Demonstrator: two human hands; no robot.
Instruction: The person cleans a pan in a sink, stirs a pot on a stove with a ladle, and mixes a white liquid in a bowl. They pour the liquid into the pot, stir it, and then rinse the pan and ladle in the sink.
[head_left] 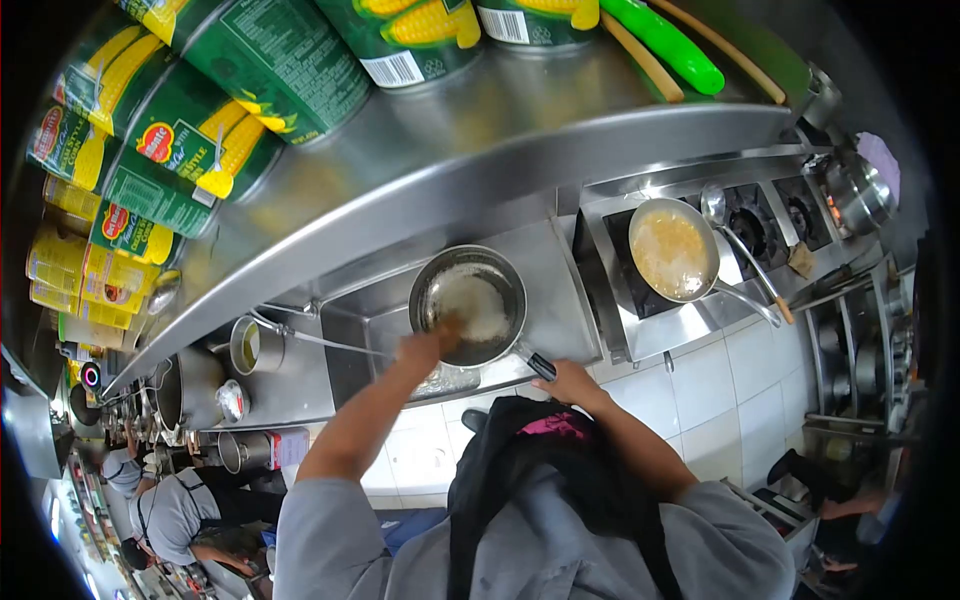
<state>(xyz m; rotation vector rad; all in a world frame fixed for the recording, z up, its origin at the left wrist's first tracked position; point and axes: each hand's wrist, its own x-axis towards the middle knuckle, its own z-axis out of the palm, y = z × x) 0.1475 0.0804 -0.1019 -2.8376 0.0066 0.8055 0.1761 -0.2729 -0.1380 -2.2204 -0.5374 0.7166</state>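
A dark, deep pan (505, 290) rests over the steel sink area, with cloudy whitish liquid inside. My left hand (425, 345) reaches into its near left side; the fingers are smeared by motion, so their grip and anything in them cannot be made out. To the right, my right hand (570, 383) is closed round the black end of the pan handle (541, 366). A thin hose or pipe (340, 347) runs to the pan's left, towards my left forearm.
On the stove (630, 322) at the right sits a pan of yellowish liquid (668, 250) beside a ladle (745, 248). Large corn cans (275, 65) line the overhead shelf (440, 165). Pots (190, 388) stand at left; other people (175, 510) work at lower left.
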